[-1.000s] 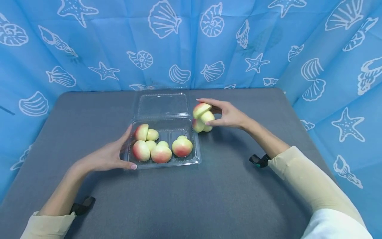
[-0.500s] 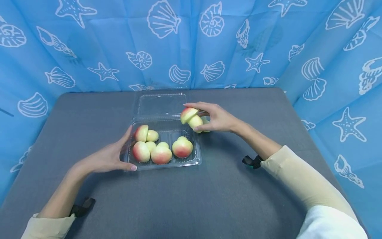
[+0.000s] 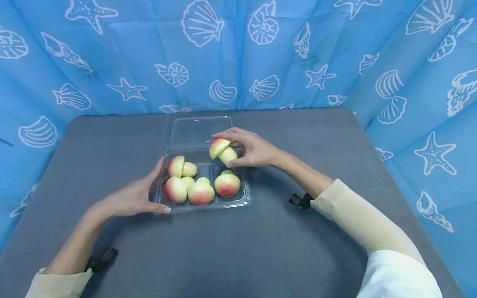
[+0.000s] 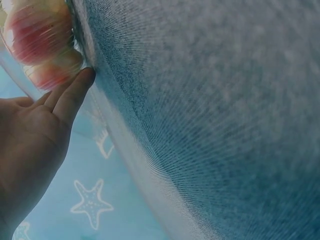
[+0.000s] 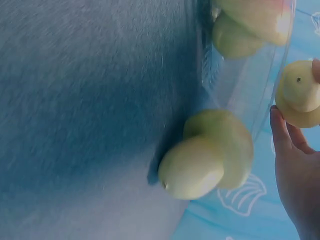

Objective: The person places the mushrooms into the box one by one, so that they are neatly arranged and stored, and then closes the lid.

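Note:
My right hand (image 3: 253, 151) pinches a mushroom-shaped piece (image 3: 220, 148), yellow-green with a red-tinged cap, between fingers and thumb. It hangs over the back right part of a clear plastic clamshell box (image 3: 208, 208). Several similar mushroom pieces (image 3: 201, 193) lie inside, most of them on the left, with one mushroom piece (image 3: 227, 185) in the right section. Along the box's left end rests my left hand (image 3: 130, 196), thumb at the front edge and fingers extended against the side. Another mushroom piece (image 5: 200, 160) sits outside the box on the right, hidden behind my right hand in the head view.
The transparent lid (image 3: 201, 130) lies folded back behind the box. A grey cloth covers the table (image 3: 238, 252). Behind and beside it hangs a blue curtain (image 3: 246, 54) with white shells and starfish.
My right hand has lifted the mushroom piece from beside another one at the box's right and carried it left over the box. My left hand has stayed at the box's left end.

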Action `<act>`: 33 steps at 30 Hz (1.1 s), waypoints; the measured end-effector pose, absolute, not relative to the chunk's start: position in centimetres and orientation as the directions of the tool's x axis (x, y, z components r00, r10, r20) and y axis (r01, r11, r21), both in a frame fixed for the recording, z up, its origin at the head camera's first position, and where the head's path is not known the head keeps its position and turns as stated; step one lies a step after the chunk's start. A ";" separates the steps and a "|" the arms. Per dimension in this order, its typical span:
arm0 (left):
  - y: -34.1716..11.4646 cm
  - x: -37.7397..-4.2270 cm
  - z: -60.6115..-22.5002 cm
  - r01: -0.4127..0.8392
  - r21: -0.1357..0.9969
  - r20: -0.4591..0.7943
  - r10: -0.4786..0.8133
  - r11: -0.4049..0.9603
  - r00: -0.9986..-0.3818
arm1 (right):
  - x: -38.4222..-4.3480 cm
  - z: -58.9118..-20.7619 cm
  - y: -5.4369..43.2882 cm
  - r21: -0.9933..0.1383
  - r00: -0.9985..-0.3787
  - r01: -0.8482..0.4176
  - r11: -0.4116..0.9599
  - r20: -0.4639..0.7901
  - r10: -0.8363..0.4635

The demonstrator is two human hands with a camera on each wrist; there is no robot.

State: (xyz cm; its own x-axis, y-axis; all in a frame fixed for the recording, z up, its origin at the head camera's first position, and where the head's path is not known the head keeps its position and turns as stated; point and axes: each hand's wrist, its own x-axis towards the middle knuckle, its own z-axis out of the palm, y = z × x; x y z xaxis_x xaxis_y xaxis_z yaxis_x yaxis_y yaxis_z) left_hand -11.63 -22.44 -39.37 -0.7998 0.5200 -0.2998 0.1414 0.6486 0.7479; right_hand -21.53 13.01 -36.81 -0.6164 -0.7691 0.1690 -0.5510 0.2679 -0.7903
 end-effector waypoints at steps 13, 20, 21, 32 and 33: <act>-22.6 -11.3 -39.0 0.136 0.761 -0.293 0.522 0.635 -0.801 | -21.0 -37.7 10.9 -0.735 -0.578 -0.608 0.300 0.151 -0.802; -22.5 -11.4 -39.2 0.143 0.749 -0.294 0.518 0.646 -0.803 | -20.6 -38.4 10.4 -0.743 -0.576 -0.592 0.312 0.119 -0.809; -22.4 -11.5 -39.3 0.141 0.749 -0.296 0.516 0.648 -0.804 | -20.6 -38.4 10.4 -0.741 -0.580 -0.590 0.321 0.113 -0.807; -22.4 -11.4 -39.1 0.127 0.764 -0.303 0.525 0.633 -0.796 | -20.3 -38.4 9.5 -0.607 -0.610 -0.659 0.445 0.085 -0.788; -22.4 -11.4 -39.1 0.125 0.766 -0.304 0.526 0.631 -0.794 | -20.2 -38.4 9.4 -0.593 -0.615 -0.662 0.459 0.079 -0.785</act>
